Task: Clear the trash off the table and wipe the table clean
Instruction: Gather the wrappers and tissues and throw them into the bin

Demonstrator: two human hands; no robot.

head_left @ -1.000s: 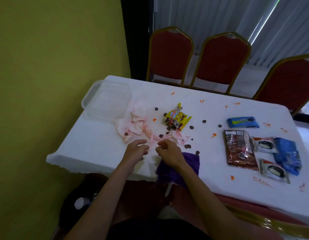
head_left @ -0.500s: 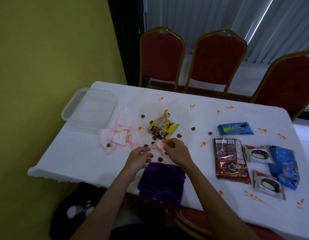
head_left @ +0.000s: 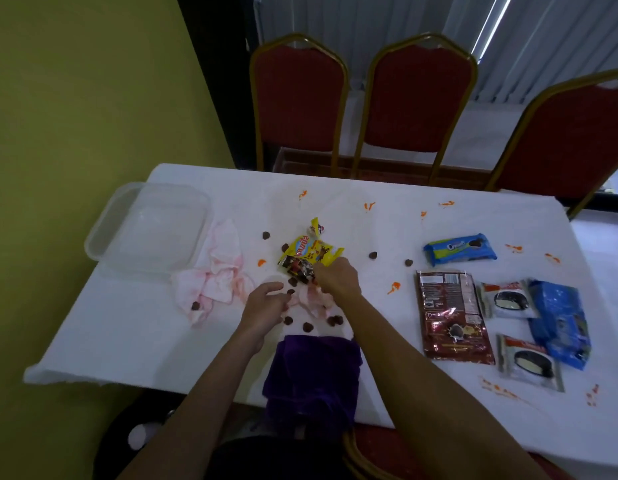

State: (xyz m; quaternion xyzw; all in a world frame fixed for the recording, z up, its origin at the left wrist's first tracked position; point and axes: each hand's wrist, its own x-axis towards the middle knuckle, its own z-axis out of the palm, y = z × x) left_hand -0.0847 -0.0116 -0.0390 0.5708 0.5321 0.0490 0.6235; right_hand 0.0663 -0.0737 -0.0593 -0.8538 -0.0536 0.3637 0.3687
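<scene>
Now right hand [head_left: 337, 280] farther forward, grip closing on yellow wrapper [head_left: 309, 252]; left hand [head_left: 266, 306] loosely open.

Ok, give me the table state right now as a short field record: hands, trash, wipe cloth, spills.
left hand: over the table, fingers loosely curled; whether it holds anything is unclear
right hand: at the near edge of the yellow wrapper; grasp not confirmed
pink tissues: crumpled, beside the clear container
brown pieces: scattered mid-table
purple cloth: draped over the near edge, untouched
orange smears: not yet wiped
sealed snack packs: grouped on the right
</scene>
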